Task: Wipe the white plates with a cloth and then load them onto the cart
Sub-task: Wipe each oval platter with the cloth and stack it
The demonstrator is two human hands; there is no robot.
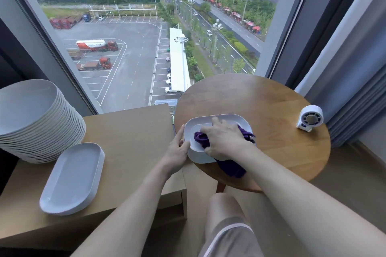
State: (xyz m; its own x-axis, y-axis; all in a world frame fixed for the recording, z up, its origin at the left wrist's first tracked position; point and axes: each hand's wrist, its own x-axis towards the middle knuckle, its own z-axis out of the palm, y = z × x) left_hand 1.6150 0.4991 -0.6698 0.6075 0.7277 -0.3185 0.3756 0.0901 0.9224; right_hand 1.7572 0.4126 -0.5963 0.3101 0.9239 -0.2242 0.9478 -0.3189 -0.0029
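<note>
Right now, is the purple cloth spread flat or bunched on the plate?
Bunched: the purple cloth is crumpled under the right hand on the plate, one end trailing over its rim.

Your right hand (225, 140) presses a purple cloth (201, 139) into a white plate (197, 122) on the round wooden table (261, 100); your left hand (177, 151) grips the plate's rim.
</note>
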